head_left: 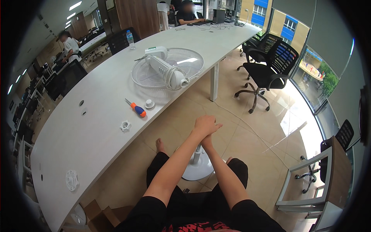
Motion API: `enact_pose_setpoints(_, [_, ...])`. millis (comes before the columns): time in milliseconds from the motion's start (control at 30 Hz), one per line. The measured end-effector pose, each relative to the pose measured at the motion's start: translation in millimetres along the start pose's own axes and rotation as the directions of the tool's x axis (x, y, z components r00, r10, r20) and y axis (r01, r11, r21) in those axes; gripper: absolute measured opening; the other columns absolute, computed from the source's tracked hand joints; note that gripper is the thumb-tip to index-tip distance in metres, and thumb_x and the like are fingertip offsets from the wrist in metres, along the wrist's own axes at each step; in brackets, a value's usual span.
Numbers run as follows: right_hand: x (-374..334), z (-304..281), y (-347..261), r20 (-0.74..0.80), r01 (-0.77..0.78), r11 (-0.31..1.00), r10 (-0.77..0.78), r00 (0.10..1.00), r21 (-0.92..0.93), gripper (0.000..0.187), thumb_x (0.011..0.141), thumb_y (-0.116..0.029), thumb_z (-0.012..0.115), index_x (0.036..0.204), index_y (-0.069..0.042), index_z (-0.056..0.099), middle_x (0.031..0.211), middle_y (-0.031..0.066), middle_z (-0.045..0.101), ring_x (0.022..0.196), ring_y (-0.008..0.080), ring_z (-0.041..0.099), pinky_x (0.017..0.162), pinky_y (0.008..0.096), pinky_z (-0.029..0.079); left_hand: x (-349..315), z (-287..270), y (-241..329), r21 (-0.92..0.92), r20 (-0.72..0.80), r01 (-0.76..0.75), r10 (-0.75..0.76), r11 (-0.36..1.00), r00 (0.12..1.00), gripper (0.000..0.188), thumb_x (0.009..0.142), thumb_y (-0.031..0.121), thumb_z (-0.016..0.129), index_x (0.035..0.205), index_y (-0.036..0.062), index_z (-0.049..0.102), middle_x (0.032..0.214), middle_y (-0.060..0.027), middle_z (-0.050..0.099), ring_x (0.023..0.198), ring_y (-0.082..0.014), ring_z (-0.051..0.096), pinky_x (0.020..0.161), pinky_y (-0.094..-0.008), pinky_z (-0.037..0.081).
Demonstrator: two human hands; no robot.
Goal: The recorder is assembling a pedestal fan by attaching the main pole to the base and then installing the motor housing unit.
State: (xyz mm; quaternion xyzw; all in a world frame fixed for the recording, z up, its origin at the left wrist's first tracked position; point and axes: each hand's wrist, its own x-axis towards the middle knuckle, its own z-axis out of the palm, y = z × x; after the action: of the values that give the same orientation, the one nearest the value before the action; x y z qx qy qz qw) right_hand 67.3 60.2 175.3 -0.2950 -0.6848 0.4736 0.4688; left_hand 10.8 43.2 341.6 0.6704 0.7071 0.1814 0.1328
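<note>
Near the center of the frame, the left hand (205, 124) lies bent over the right hand (207, 139), its thumb pointing right; the fingers are largely hidden, so how far either hand is closed, and whether it grips anything, cannot be told. Directly below them, the white fan stand (198, 171) stands upright on the tiled floor (247, 135) between the person's knees, the top of its pole hidden by the hands. At upper center, the fan's white motor housing (164, 71) rests on the round wire guard (193, 58) on the white table (104, 81). Left of center, near the table edge, lie an orange-and-blue screwdriver (138, 110), a round white knob (149, 103) just beside it and a white ring nut (125, 126). A round, slotted white plastic part (72, 180) lies at lower left, and a water bottle (130, 39) stands at upper left.
</note>
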Motion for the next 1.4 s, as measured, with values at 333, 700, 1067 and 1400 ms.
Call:
enact_pose_setpoints(333, [-63, 18, 75, 0.046, -0.062, 0.991, 0.068, 0.997, -0.116, 0.057, 0.092, -0.021, 0.066, 0.139, -0.001, 0.042, 0.141, 0.0209, 0.048, 0.132, 0.0361, 0.047, 0.106, 0.0438, 0.039, -34, 95, -51, 0.025, 0.048, 0.062, -0.063, 0.998, 0.997, 0.047, 0.086, 0.052, 0.065, 0.101, 0.0082, 0.071, 0.096, -0.0158, 0.072, 0.095, -0.0341, 0.068, 0.081, -0.0468, 0.053])
enact_pose_setpoints(700, [-89, 25, 164, 0.136, -0.175, 0.983, 0.181, 0.974, -0.056, 0.053, 0.093, -0.023, 0.062, 0.14, -0.004, 0.045, 0.148, 0.0194, 0.043, 0.139, 0.0388, 0.035, 0.114, 0.0436, 0.027, -26, 178, -91, 0.008, 0.144, 0.135, -0.135, 0.991, 0.98, 0.043, 0.09, 0.049, 0.061, 0.094, 0.0076, 0.073, 0.091, -0.0147, 0.072, 0.091, -0.0344, 0.069, 0.079, -0.0463, 0.054])
enact_pose_setpoints(1067, [-101, 21, 181, 0.124, -0.221, 0.97, 0.233, 0.965, -0.103, 0.05, 0.092, -0.022, 0.063, 0.136, -0.003, 0.048, 0.145, 0.0202, 0.045, 0.139, 0.0375, 0.036, 0.113, 0.044, 0.028, -29, 209, -104, -0.078, 0.168, 0.157, -0.142, 0.985, 0.975, 0.042, 0.094, 0.045, 0.057, 0.093, 0.0064, 0.072, 0.1, -0.0151, 0.069, 0.1, -0.0337, 0.065, 0.085, -0.0476, 0.052])
enact_pose_setpoints(1400, [-112, -28, 150, 0.235, -0.103, 0.937, 0.188, 0.954, -0.332, 0.053, 0.088, -0.02, 0.071, 0.131, 0.002, 0.048, 0.129, 0.0233, 0.058, 0.125, 0.0376, 0.054, 0.103, 0.0446, 0.045, -28, 240, -121, -0.069, 0.169, 0.183, -0.169, 0.981, 0.971, 0.038, 0.095, 0.042, 0.056, 0.104, 0.0071, 0.068, 0.107, -0.014, 0.068, 0.098, -0.0358, 0.065, 0.089, -0.0457, 0.051])
